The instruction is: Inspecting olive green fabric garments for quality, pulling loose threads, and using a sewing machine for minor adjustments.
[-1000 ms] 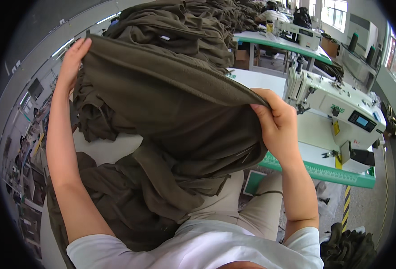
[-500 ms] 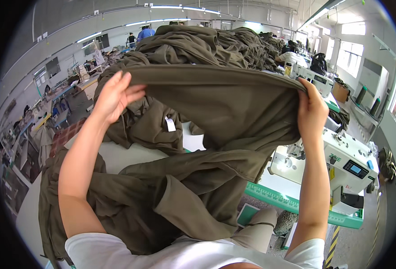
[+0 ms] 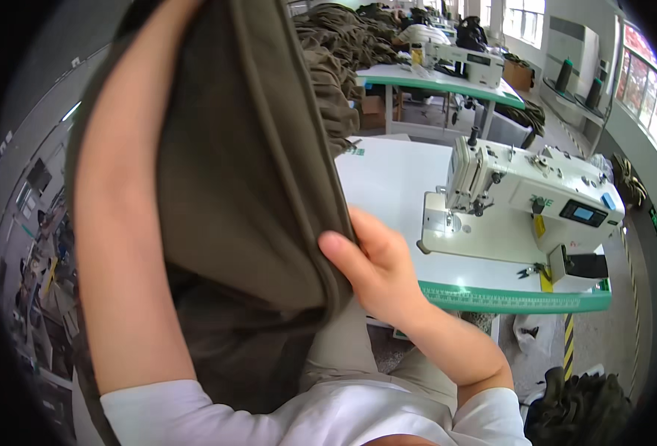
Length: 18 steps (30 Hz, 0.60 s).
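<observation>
A large olive-brown garment (image 3: 239, 171) hangs stretched upright in front of me, its seamed edge slanting from the upper middle down toward my lap. My right hand (image 3: 377, 267) is closed on that edge low down, thumb on the near face and the fingers curled behind it. My left arm runs up along the garment's left side. Past the wrist it leaves the top of the picture, so the left hand is out of sight. The lower folds lie dark and bunched beside my legs.
At the right a white sewing machine (image 3: 536, 193) stands on a white table with a green ruled edge (image 3: 522, 299); small thread snips (image 3: 531, 272) lie by it. Behind are another machine (image 3: 484, 68) and heaped brown cloth (image 3: 336, 37). Dark cloth (image 3: 581, 409) is piled at lower right.
The garment has swung from a wide horizontal spread to a steep upright one. My left arm rose out of the top, my right hand came down and leftward, and the view turned right.
</observation>
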Motion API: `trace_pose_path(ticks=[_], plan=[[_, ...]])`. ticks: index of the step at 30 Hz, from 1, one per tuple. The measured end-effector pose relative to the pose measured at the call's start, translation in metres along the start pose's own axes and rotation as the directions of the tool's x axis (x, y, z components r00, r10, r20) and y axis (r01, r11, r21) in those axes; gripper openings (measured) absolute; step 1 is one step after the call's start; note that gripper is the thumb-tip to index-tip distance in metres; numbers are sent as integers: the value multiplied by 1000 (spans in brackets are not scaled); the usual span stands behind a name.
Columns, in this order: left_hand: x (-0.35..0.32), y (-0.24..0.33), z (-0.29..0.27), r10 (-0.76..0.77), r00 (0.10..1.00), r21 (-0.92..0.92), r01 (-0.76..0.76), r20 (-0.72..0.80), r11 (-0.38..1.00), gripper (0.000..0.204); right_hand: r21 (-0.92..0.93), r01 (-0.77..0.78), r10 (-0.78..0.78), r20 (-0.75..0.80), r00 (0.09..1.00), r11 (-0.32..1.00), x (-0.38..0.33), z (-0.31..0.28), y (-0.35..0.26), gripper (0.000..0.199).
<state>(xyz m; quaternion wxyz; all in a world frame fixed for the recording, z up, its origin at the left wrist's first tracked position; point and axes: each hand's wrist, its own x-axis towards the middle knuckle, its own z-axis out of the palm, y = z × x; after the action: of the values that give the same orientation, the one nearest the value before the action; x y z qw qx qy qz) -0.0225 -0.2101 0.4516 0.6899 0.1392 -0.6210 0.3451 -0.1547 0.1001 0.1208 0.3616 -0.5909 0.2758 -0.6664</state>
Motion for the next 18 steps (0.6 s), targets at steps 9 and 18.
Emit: trace_pose_path(ticks=[9, 18], plan=[[-507, 244, -23, -18, 133, -101, 826, 991, 555, 50, 507, -772, 881, 50, 471, 384, -261, -75, 82, 26], [-472, 290, -53, 154, 436, -395, 539, 886, 744, 48, 539, -659, 851, -336, 403, 525, -225, -85, 130, 19]])
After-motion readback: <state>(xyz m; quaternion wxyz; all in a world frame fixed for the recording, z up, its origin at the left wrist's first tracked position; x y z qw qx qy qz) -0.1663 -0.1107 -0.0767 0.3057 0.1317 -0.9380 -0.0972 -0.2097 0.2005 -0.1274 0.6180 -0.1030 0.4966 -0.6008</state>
